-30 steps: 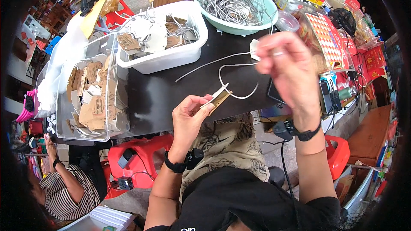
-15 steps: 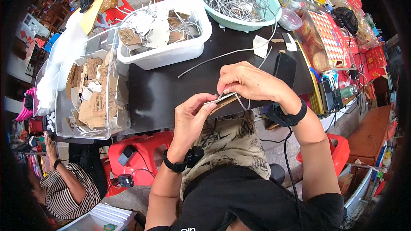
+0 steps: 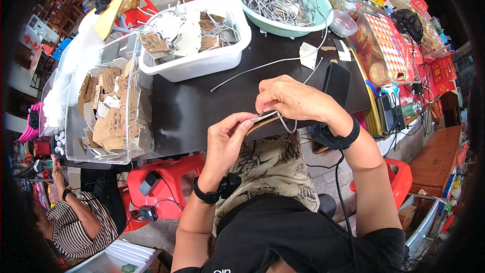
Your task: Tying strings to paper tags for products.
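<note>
My left hand [image 3: 225, 139] pinches a small cardboard piece [image 3: 264, 122], brown on its near side, between thumb and fingers above the table's front edge. On the far side of the card, my right hand [image 3: 295, 98] is closed, fingertips pressed together on a thin grey cable [image 3: 289, 128]. That cable loops down below the right hand, and a strand runs along the card's upper edge. Exactly how the fingertips grip the cable is hidden. Beyond both hands, a loose grey cable end [image 3: 242, 75] lies on the dark table [image 3: 192, 103], near a white card piece [image 3: 307, 55].
A clear bin [image 3: 127, 159] of cardboard pieces and a white tub [image 3: 202, 68] of cards with cables stand left. A green basin [image 3: 283, 31] holds grey cables at the back. A black phone [image 3: 337, 83] lies right. Another person [image 3: 83, 222] sits lower left.
My right fingertips have shifted slightly along the card's upper edge, where the cable now lies closer to it. The left hand keeps its hold, with the card tilted a little differently.
</note>
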`<state>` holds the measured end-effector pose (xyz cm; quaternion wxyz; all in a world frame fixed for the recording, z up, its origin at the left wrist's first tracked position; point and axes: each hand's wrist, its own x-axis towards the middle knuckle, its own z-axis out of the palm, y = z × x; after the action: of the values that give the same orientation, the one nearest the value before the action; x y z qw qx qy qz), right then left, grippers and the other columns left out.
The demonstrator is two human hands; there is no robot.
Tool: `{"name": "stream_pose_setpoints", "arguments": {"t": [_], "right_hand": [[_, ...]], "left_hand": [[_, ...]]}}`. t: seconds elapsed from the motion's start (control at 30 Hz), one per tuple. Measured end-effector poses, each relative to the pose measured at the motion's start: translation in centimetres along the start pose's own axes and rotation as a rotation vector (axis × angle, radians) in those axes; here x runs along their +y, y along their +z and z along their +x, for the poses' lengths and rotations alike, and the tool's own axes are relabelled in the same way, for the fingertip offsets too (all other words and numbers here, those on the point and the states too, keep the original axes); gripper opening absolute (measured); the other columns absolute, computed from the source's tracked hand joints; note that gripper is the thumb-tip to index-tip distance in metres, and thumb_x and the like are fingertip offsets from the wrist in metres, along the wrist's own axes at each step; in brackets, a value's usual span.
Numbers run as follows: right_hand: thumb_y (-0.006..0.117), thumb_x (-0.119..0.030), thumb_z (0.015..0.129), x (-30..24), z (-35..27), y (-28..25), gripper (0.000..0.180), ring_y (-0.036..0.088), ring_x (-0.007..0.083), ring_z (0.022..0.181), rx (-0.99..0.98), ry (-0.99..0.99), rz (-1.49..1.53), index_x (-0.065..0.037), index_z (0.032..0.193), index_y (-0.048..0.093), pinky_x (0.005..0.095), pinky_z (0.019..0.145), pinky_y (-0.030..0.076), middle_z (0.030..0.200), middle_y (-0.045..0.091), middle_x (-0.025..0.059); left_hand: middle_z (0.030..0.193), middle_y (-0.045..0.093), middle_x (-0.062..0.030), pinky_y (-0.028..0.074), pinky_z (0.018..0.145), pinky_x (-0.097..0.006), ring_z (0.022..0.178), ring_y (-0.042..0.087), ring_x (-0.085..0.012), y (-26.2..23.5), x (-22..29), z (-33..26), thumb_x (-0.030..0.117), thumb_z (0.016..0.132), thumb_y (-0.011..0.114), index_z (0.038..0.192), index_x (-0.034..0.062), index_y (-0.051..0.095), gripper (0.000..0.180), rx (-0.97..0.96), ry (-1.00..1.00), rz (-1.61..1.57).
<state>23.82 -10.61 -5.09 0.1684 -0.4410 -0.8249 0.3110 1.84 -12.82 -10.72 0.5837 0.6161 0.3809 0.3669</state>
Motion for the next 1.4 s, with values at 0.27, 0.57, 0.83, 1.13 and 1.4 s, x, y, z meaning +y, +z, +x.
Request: {"name": "stream_pose_setpoints", "arguments": {"t": [0.27,0.57,0.83,1.13,1.4], "right_hand": [[0.064,0.000,0.081,0.1,0.1,0.0,0.012,0.060,0.0305,0.085,0.010,-0.020,0.009,-0.005,0.089,0.070,0.0416,0.075,0.047,0.082,0.058,0.0101],[0.060,0.004,0.080,0.1,0.5,0.2,0.013,0.060,0.0311,0.084,-0.020,0.006,0.032,-0.003,0.087,0.067,0.0419,0.075,0.047,0.082,0.056,0.0116],[0.060,0.004,0.080,0.2,0.7,0.3,0.013,0.061,0.0321,0.083,-0.019,-0.007,0.041,-0.003,0.088,0.068,0.0416,0.073,0.047,0.081,0.056,0.0122],[0.063,-0.001,0.083,0.2,0.9,0.8,0.009,0.061,0.0324,0.081,0.001,-0.025,0.101,-0.002,0.090,0.067,0.0418,0.072,0.047,0.082,0.059,0.0129],[0.064,-0.004,0.083,0.4,1.2,0.3,0.008,0.062,0.0302,0.080,-0.039,0.058,0.199,0.000,0.090,0.064,0.0390,0.072,0.047,0.084,0.061,0.0122]], "left_hand": [[0.101,0.069,-0.0051,0.053,0.083,-0.024,0.091,0.064,-0.0095,0.0,-0.1,-0.1,0.005,0.098,0.058,0.108,-0.0044,0.068,0.017,-0.009,-0.002,-0.043],[0.101,0.068,-0.0080,0.057,0.090,-0.030,0.094,0.065,-0.0128,-0.1,-1.0,0.0,0.005,0.100,0.055,0.108,-0.0067,0.065,0.017,-0.018,-0.027,-0.038],[0.103,0.067,-0.0081,0.058,0.090,-0.031,0.096,0.064,-0.0134,-0.1,-1.3,0.1,0.005,0.100,0.054,0.109,-0.0066,0.065,0.018,-0.019,-0.022,-0.061],[0.102,0.065,-0.0080,0.058,0.090,-0.031,0.096,0.064,-0.0136,-0.2,-1.2,0.1,0.005,0.101,0.052,0.109,-0.0064,0.063,0.018,-0.041,-0.033,-0.048],[0.104,0.063,-0.0075,0.058,0.091,-0.031,0.098,0.063,-0.0137,0.0,-1.6,0.3,0.005,0.102,0.050,0.109,-0.0054,0.061,0.016,-0.018,0.013,-0.026]]}}
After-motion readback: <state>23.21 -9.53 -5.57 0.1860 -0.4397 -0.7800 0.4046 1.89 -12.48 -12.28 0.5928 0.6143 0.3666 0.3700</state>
